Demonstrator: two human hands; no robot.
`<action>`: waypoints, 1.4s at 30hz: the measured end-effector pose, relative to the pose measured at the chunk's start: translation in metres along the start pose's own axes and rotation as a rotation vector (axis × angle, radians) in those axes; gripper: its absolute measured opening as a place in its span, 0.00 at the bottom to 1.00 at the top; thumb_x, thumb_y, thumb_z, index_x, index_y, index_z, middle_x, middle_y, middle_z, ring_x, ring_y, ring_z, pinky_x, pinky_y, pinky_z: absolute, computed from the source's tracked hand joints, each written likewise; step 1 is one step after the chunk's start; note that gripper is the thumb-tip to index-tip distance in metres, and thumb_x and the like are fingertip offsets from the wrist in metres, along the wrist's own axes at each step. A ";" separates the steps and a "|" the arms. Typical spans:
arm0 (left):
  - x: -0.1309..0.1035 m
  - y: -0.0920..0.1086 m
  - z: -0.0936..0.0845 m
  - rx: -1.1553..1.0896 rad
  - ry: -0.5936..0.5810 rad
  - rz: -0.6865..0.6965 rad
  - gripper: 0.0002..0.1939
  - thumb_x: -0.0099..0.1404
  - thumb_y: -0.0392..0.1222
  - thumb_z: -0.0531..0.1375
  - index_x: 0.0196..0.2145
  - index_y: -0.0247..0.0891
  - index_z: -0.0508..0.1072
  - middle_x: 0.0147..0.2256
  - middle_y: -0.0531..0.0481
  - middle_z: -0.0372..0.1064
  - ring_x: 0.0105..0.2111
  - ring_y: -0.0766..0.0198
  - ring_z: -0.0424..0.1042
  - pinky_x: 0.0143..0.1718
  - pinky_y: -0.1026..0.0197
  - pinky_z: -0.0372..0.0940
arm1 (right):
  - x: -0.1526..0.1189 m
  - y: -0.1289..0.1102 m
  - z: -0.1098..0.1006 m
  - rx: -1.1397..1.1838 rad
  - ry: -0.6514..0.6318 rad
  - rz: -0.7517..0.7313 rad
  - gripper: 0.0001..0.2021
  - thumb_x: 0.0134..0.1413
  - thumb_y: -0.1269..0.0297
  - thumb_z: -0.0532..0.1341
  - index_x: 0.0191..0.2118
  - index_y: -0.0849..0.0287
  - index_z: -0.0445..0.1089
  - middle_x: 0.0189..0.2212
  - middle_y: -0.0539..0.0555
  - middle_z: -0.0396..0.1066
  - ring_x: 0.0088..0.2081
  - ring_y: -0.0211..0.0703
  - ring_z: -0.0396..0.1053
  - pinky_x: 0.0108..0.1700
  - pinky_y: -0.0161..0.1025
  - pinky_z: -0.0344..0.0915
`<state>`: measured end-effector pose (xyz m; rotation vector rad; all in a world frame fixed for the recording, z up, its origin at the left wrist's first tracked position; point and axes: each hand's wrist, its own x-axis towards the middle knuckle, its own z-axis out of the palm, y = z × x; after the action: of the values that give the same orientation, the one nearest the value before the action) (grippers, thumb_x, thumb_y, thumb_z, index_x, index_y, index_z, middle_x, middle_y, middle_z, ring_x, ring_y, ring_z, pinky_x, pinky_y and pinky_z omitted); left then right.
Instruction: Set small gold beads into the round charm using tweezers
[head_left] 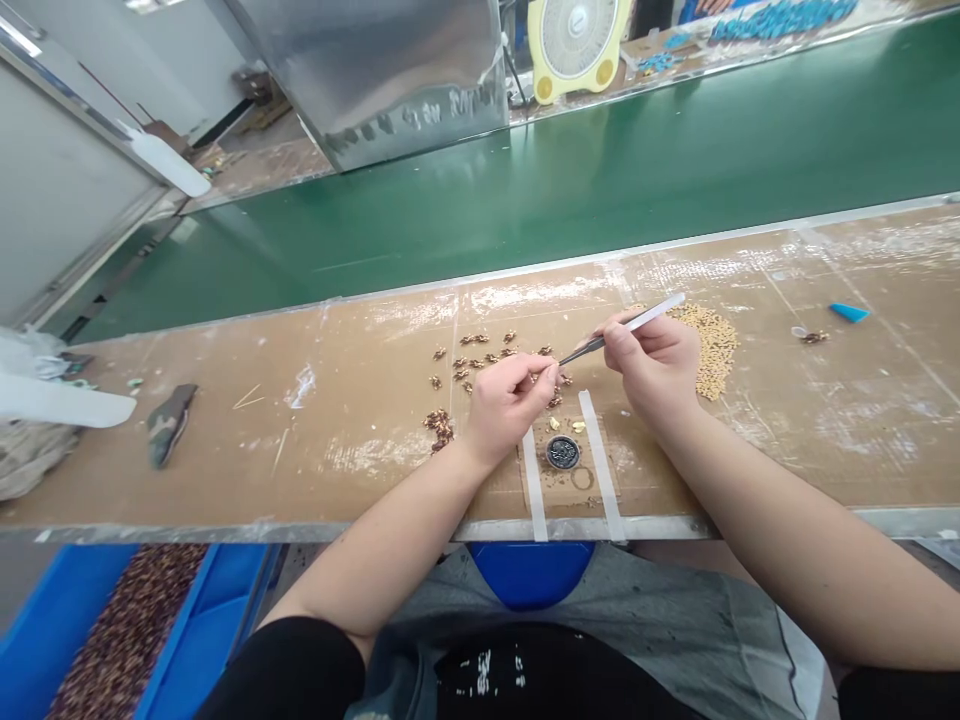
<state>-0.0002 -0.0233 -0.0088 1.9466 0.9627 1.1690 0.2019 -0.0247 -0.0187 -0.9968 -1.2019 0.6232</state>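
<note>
My right hand (657, 362) is closed around a pair of tweezers (654, 313), pale at the back and dark toward the tip. The tip points down-left and meets the fingertips of my left hand (513, 398). Those fingers are pinched together, and whatever small piece they hold is hidden. Small brown-and-gold pieces (469, 364) lie scattered behind and beside my left hand, with a denser cluster (439, 428) to its left. Below the hands sits a small round dish (562, 452) of black stuff, between two white tape strips (598, 450). Many small golden pieces (712, 345) are spread beyond my right hand.
A green conveyor belt (480, 220) runs behind the brown tabletop (375, 400). Past it stand a yellow-and-white fan (576, 45) and a metal box (390, 75). A blue cone-shaped tip (849, 313) lies right; a camouflage cloth piece (169, 425) lies left. Blue bins (67, 600) stand below.
</note>
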 end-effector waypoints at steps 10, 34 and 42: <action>0.001 0.002 0.002 -0.171 -0.024 -0.159 0.12 0.74 0.48 0.64 0.36 0.41 0.84 0.32 0.48 0.83 0.27 0.66 0.72 0.30 0.60 0.66 | -0.003 -0.004 -0.005 -0.111 -0.013 -0.097 0.18 0.62 0.40 0.72 0.33 0.49 0.82 0.23 0.49 0.75 0.22 0.40 0.66 0.27 0.43 0.66; -0.018 0.000 -0.148 0.535 -0.013 -0.470 0.03 0.68 0.43 0.70 0.36 0.45 0.86 0.38 0.47 0.85 0.33 0.61 0.75 0.36 0.56 0.65 | -0.008 -0.007 -0.010 0.001 -0.494 -0.117 0.15 0.68 0.49 0.69 0.33 0.52 0.80 0.26 0.51 0.78 0.24 0.39 0.69 0.25 0.41 0.62; -0.024 -0.011 -0.133 0.662 -0.089 -0.587 0.06 0.72 0.45 0.66 0.39 0.43 0.83 0.42 0.45 0.86 0.39 0.56 0.78 0.43 0.51 0.67 | -0.009 -0.005 -0.010 -0.120 -0.576 -0.236 0.15 0.70 0.52 0.67 0.32 0.50 0.79 0.26 0.50 0.79 0.27 0.44 0.77 0.28 0.42 0.69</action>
<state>-0.1320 -0.0160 0.0232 1.9335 1.8771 0.4451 0.2089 -0.0375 -0.0193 -0.7753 -1.8526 0.6773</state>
